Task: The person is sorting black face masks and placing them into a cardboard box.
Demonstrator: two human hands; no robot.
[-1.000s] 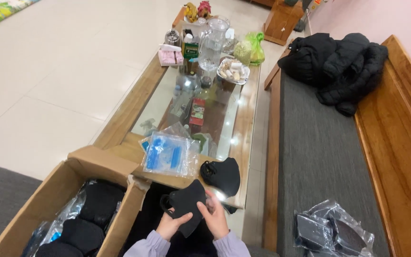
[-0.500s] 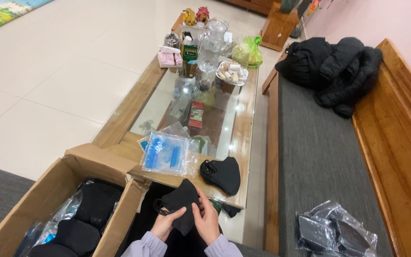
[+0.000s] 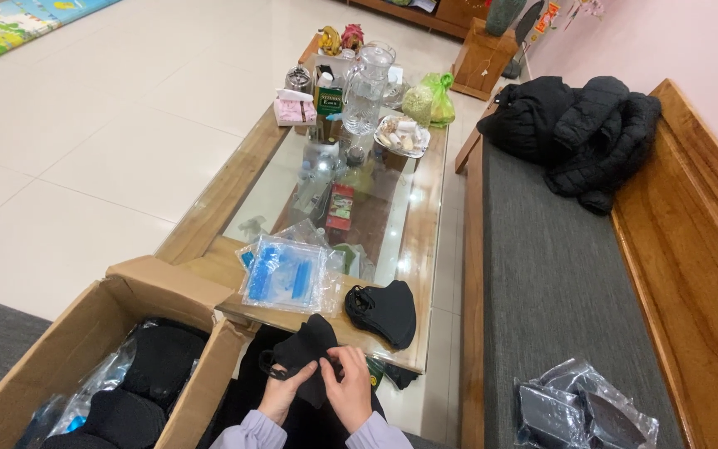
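I hold a black cloth face mask [image 3: 305, 356] in front of me, just below the near edge of the desk [image 3: 425, 249]. My left hand [image 3: 282, 397] grips its lower edge by the ear loop, and my right hand [image 3: 349, 387] pinches the fabric at its middle. It looks light, soft and limp, so it should fold wherever I press; I judge the firmest hold is along the seam or the loops, which could snag or stretch.

A second black mask [image 3: 384, 311] lies flat at the near right corner of the desk. Just left of it, on the near edge, lies a stack of clear plastic pouches [image 3: 286, 274] with blue printing. Further up the glass sits a small red packet [image 3: 341, 206], then a green-labelled box [image 3: 329, 100], a pink tissue box [image 3: 295, 108] on the left edge and a glass jug [image 3: 367, 90].

An open cardboard box [image 3: 85, 349] to my left holds more black masks in clear bags. On the bench [image 3: 558, 291] to my right lie clear bags of dark masks [image 3: 583, 411] and a black padded jacket [image 3: 579, 133].
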